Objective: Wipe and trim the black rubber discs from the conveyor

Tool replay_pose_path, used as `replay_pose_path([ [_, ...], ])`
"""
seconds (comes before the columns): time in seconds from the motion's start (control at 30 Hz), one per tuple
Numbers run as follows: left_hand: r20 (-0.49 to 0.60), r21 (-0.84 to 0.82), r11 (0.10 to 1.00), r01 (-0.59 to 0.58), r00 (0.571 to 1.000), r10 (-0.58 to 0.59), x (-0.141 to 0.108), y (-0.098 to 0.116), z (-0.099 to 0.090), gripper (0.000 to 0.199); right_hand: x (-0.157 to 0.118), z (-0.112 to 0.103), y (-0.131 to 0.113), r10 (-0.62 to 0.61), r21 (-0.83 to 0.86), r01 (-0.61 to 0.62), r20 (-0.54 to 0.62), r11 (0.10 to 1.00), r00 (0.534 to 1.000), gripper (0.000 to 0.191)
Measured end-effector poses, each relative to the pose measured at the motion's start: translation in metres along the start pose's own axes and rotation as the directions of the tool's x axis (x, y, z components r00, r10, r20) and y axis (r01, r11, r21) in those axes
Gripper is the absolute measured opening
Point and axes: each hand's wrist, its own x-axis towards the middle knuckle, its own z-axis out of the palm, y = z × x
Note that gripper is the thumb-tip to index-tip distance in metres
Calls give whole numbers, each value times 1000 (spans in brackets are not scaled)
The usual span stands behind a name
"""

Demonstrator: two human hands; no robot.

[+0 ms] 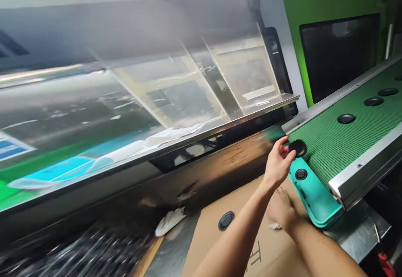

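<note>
My left hand [279, 161] is closed, thumb and fingers pinching the rim of a round black plastic cap [297, 148] at the near end of the green conveyor belt [326, 151]. Below it, a similar black cap [301, 174] lies in a teal plastic bin [325, 210] under the belt's end. My right hand [281, 208] is low over the brown cardboard [235, 260], partly behind my left forearm; its fingers are blurred and partly hidden. A small white scrap [275, 226] lies beside it. Another black cap [226, 221] rests on the cardboard, left of my left forearm.
Several more black caps [346, 118] lie along the belt, between metal side rails [367, 164]. A large machine with a clear window [188, 92] stands behind. A white glove-like item [170, 221] and a heap of dark shiny pieces [84, 247] are at lower left.
</note>
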Motion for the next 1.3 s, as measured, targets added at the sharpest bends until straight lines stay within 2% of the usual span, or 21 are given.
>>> replay_pose_path([
  [0.07,-129,-177,972,152,976,-176,-37,-20,-56,53,-1,-12,-5,56,-43,-55,31,998,998,34],
  [0.1,-187,-281,935,216,943,-274,-56,-32,-83,46,-3,-21,-9,81,-75,-78,42,994,996,35],
  [0.17,-337,-487,841,236,837,-430,-93,-57,-132,34,-10,-43,-18,116,-124,-113,15,986,993,38],
  [0.2,-386,-558,799,226,781,-491,-108,-68,-151,29,-15,-53,-22,94,-144,-90,25,985,995,39],
  [0.27,-452,-655,735,175,689,-566,-132,-85,-175,21,-26,-69,-28,65,-201,-18,228,979,972,38],
  [0.3,-458,-690,709,148,668,-586,-140,-90,-181,18,-31,-73,-29,63,-238,15,319,971,946,35],
  [0.33,-453,-718,685,123,665,-594,-145,-94,-185,16,-34,-75,-30,79,-276,32,381,961,921,29],
  [0.4,-412,-756,646,103,693,-592,-148,-97,-190,13,-34,-71,-30,75,-294,62,433,954,898,16],
  [0.47,-365,-768,628,123,722,-588,-147,-99,-192,11,-31,-61,-31,-42,-173,122,407,977,913,4],
  [0.53,-331,-770,621,149,738,-588,-146,-101,-191,9,-26,-46,-34,-208,25,209,262,978,942,15],
  [0.6,-277,-794,589,151,772,-572,-146,-102,-186,8,-22,-31,-39,-286,169,275,47,947,957,19],
  [0.67,-202,-836,529,145,816,-542,-146,-105,-176,18,-21,-14,-43,-265,213,281,-101,936,959,17],
  [0.73,-137,-871,471,143,848,-512,-146,-107,-164,32,-21,3,-47,-207,169,235,-169,957,964,17],
  [0.83,-125,-898,425,117,856,-501,-144,-111,-153,38,-22,22,-52,-154,46,170,-240,984,958,19],
  [0.9,-141,-909,404,101,838,-528,-143,-114,-153,36,-22,28,-54,-231,6,239,-228,971,946,20],
  [1.0,-123,-919,375,123,813,-569,-143,-116,-158,34,-21,28,-54,-409,-13,409,-86,912,909,16],
  [1.07,-109,-918,370,140,810,-576,-144,-117,-159,33,-20,24,-51,-381,-63,377,-59,924,923,14],
  [1.17,-134,-910,395,123,816,-562,-145,-117,-153,29,-17,21,-46,-246,-129,225,-180,966,952,19],
  [1.2,-144,-910,397,116,812,-566,-144,-117,-151,29,-16,21,-45,-259,-112,242,-186,964,948,19],
  [1.3,-134,-919,373,124,792,-595,-144,-117,-146,34,-15,22,-44,-411,-8,412,-83,911,908,15],
])
